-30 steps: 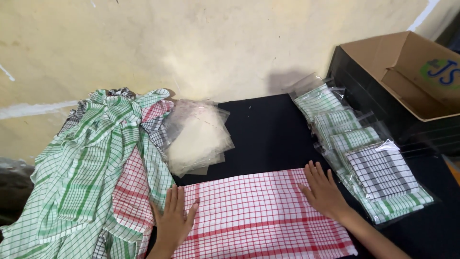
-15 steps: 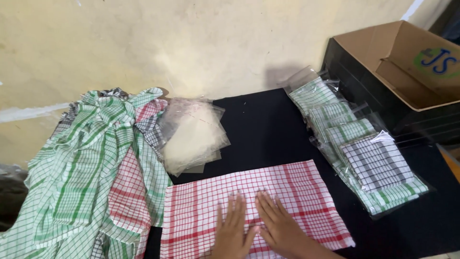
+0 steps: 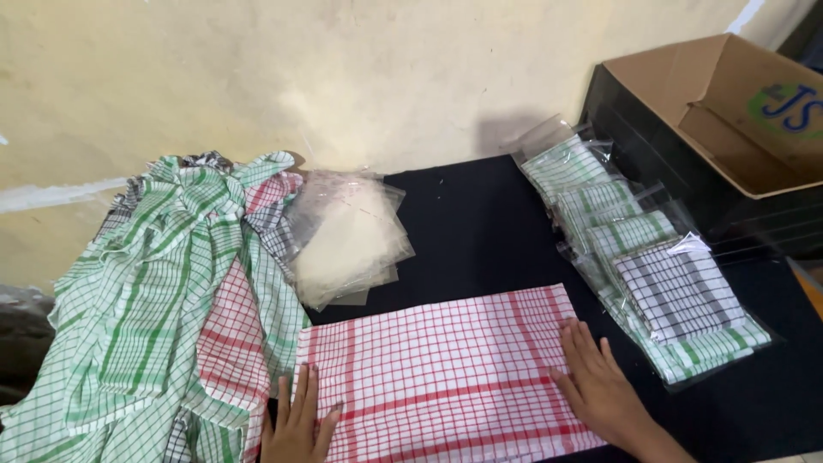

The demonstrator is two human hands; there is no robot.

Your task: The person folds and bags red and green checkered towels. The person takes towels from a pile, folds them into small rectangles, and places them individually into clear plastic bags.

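Lying flat: a red checked cloth [image 3: 446, 373] was spread, seemingly folded, on the black table [image 3: 480, 223], near the front edge.
Left hand: the left hand [image 3: 297, 424] was laid open, palm down, on the cloth's left end, fingers stretched and slightly apart; nothing was gripped.
Right hand: the right hand [image 3: 600, 386] was pressed open and flat at the cloth's right edge, fingers pointed away from the body; nothing was clasped in it.
Cloth pile: a heap of loose green, red and dark checked cloths [image 3: 163, 317] was piled on the left, its edge just beside the left hand.
Clear bags: a stack of empty clear plastic bags [image 3: 347, 240] was set behind the red cloth, against the heap.
Packed cloths: a row of bagged folded cloths [image 3: 639, 266] was laid along the right side, mostly green checked, with a dark checked one on top near the right hand; the exact count could not be told.
Box: an open cardboard box [image 3: 729, 111] was placed on a black crate [image 3: 677, 184] at the far right.
Wall: a yellowish wall [image 3: 343, 77] was seen behind the table.
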